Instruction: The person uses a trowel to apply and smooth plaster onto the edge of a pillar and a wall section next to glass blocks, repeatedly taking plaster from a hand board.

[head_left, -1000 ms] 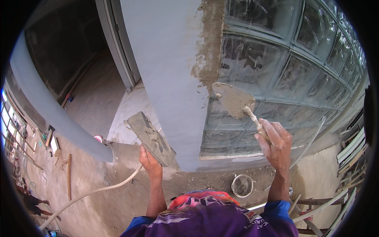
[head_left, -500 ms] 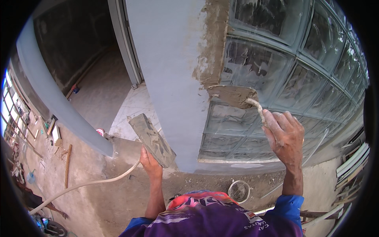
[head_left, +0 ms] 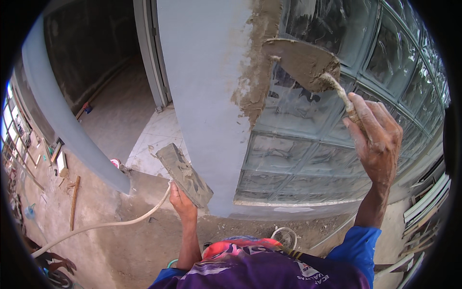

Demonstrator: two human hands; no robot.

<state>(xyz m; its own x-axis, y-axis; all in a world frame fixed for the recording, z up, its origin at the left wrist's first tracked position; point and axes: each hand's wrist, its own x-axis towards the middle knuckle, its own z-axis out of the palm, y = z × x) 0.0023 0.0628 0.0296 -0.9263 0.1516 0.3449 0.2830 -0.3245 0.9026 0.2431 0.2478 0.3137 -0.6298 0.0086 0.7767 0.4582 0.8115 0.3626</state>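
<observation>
My right hand (head_left: 378,135) is closed around the pale, crusted handle of a trowel (head_left: 308,65). Grey-brown mortar coats its blade, whose tip touches the rough mortar strip (head_left: 257,72) where the pale blue wall meets the glass blocks. Lower and to the left, my left hand (head_left: 184,200) grips a rectangular mortar board (head_left: 185,176), held tilted, with mortar smeared over its face. Its fingers are partly hidden behind the board. Right of the strip stands the glass block panel (head_left: 293,154), partly covered by the trowel.
A pale hose (head_left: 103,225) runs from the lower left toward my left hand. Behind the blue wall (head_left: 202,96) is a doorway with a tiled floor (head_left: 156,137). A bucket (head_left: 285,236) stands at the wall's foot. Long strips (head_left: 426,207) are stacked at right; a wood piece (head_left: 75,202) lies left.
My right hand and the trowel have moved up and slightly right along the mortar strip. The left hand with the mortar board has stayed nearly in place.
</observation>
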